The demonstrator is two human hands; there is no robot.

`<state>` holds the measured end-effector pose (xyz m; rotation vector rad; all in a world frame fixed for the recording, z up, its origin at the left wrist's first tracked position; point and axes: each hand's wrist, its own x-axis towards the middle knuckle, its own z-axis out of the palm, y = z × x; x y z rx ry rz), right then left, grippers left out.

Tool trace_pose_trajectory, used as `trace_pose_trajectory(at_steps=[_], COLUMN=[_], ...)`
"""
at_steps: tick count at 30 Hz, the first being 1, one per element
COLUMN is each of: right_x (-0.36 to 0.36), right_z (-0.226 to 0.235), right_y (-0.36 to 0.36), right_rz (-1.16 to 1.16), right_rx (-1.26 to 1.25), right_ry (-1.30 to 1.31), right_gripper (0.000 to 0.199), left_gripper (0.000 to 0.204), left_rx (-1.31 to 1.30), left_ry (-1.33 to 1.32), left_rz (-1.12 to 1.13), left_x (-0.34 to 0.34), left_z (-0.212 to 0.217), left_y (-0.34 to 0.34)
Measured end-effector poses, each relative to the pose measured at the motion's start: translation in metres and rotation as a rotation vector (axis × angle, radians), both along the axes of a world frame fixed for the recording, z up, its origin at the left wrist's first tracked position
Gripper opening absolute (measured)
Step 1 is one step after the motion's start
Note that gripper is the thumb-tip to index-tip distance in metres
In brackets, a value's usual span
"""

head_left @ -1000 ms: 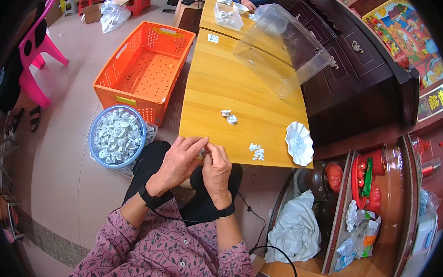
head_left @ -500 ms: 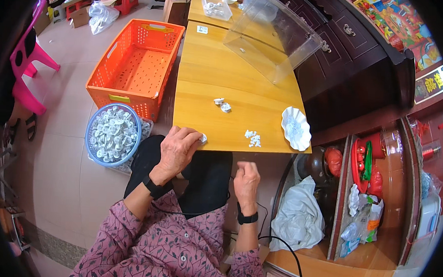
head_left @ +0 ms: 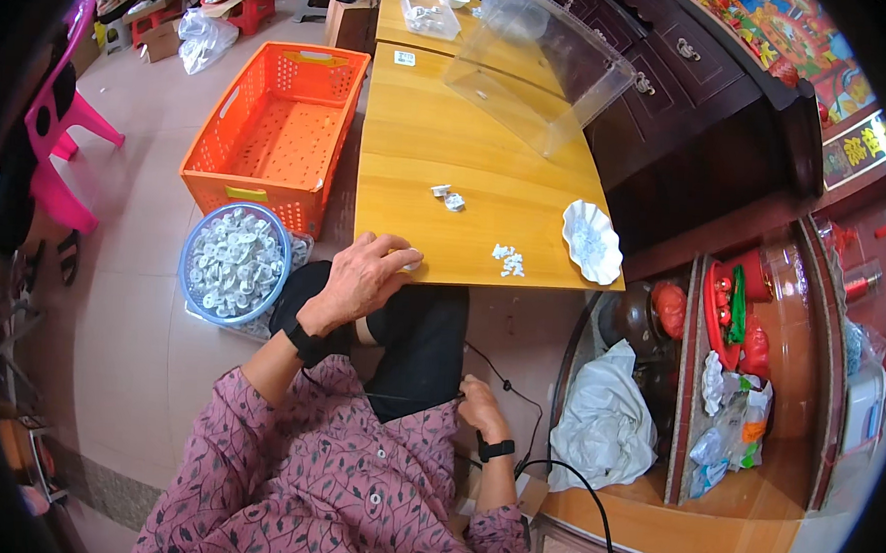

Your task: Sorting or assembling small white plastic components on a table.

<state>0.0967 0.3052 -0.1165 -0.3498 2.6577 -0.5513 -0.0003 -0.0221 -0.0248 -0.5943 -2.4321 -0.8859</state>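
Observation:
My left hand rests at the near left edge of the yellow table, fingers closed on a small white plastic part that they partly cover. Down by my lap is my right hand, its fingers curled in; a thin dark line runs by them, and what they hold is hidden. Two similar white-grey parts lie farther up the table. To the right sits a little heap of tiny white pieces, beside a scalloped white dish with more tiny pieces in it.
A blue-rimmed basin full of white-grey parts stands left of my knees, below an orange crate. A clear plastic bin sits tilted on the far table. Shelves with bags border the right. A black cable runs near my right arm.
My right hand has dropped from near the table edge to my lap. My left hand stays by the table edge with the small part, its fingers now farther over it.

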Motion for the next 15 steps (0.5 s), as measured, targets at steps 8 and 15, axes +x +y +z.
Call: trace_pose_trajectory(at_steps=[8, 15], right_x=[0.002, 0.027], right_z=[0.107, 0.183], right_y=[-0.036, -0.082], right_rz=[-0.086, 0.116], right_rx=[-0.115, -0.179], right_ry=[0.112, 0.421], right_gripper=[0.020, 0.016], left_gripper=[0.023, 0.024], left_rx=[0.086, 0.102], left_ry=[-0.143, -0.201], left_rz=[-0.177, -0.192], left_x=[-0.017, -0.019], left_z=[-0.009, -0.008], left_y=[-0.024, -0.029])
